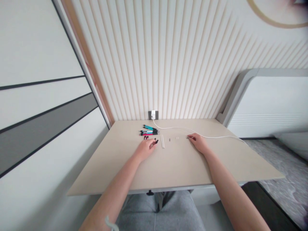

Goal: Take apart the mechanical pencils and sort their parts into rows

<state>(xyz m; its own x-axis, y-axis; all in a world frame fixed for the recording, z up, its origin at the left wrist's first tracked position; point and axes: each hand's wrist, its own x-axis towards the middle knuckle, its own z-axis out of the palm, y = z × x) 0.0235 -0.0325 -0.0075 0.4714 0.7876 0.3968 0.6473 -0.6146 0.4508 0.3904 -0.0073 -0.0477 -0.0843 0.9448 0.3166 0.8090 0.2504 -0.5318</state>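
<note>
A: Left hand, entry one?
B: Left hand point(145, 149), palm down over the table point(134, 173). Thumb and fingers drawn together on one small black piece point(156, 141), which sits tilted at the fingertips.

A: Neighbouring items?
B: Item: dark red-and-black pieces point(146, 137), small, lying just beyond the knuckles. Item: white sticks point(163, 141), two, thin, side by side, just to the right of the black piece and apart from it. Item: pens point(149, 132), several, with black, turquoise and red parts, grouped beyond the hand, nearer the wall point(168, 80).

A: Right hand, entry two?
B: Right hand point(198, 142), resting low on the table, well apart from the left. Fingers extended to a tiny greyish piece point(187, 137) at their tips. Whether they pinch it or merely touch it, cannot tell.

A: Between the hands?
B: From left to right: the white sticks; one short dark piece point(169, 140), upright in view; tiny pale pieces point(177, 138), too small to identify. All lie apart from both hands.

A: Remaining stock?
B: White charger point(153, 114), plugged in at the wall; white cable point(178, 127), running from it across the table, passing beyond the right hand.
</note>
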